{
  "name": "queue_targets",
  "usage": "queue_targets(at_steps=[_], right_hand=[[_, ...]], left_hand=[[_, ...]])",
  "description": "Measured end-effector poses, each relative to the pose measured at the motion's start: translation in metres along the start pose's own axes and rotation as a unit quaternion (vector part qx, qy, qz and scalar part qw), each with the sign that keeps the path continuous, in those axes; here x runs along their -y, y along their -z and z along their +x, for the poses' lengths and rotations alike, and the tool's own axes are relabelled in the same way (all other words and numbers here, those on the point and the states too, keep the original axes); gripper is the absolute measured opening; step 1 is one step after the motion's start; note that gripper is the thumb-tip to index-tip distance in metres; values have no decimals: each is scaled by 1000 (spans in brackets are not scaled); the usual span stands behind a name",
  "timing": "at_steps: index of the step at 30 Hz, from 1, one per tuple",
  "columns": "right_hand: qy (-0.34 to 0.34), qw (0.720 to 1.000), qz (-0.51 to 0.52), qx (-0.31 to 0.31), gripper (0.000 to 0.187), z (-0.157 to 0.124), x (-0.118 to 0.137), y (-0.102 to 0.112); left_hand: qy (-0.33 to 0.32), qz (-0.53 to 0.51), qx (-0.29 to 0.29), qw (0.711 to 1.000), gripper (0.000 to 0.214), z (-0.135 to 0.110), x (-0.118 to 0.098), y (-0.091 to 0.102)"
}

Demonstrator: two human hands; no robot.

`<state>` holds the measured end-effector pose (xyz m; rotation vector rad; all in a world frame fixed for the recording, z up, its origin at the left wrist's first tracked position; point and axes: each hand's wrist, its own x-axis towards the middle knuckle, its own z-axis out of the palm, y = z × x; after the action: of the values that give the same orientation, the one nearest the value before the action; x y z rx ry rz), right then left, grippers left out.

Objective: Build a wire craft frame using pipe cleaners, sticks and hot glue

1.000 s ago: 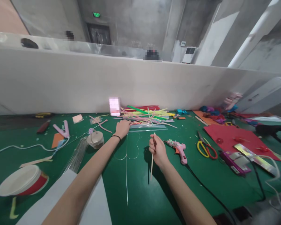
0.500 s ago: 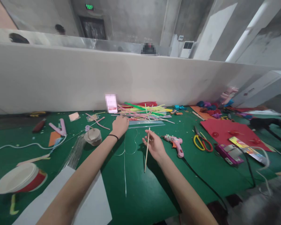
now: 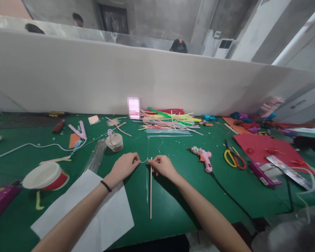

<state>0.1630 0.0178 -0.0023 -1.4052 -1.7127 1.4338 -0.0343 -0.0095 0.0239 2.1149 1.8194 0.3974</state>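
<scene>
Now | left hand (image 3: 124, 167) pinches thin bent wire (image 3: 148, 147) | right hand (image 3: 165, 166) grips wooden stick (image 3: 150, 196)

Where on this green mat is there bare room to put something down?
Bare mat lies between the glue gun and the straw pile, and between the black cord and the purple packet. Left, a strip between the white cable and paper cup. Crowded around the scissors and red sheet.

left hand (image 3: 124, 166), wire (image 3: 148, 147), right hand (image 3: 163, 166), stick (image 3: 151, 190)
</scene>
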Motion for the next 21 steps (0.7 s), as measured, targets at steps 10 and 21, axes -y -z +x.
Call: queue_targets(at_steps=[10, 21], right_hand=[[25, 994, -104, -11, 21, -5, 1, -4], [-17, 996, -75, 46, 28, -9, 1, 0]], left_hand=[[-133, 62, -82, 986, 20, 1, 8, -27], [-137, 82, -134, 978, 23, 2, 2, -37]])
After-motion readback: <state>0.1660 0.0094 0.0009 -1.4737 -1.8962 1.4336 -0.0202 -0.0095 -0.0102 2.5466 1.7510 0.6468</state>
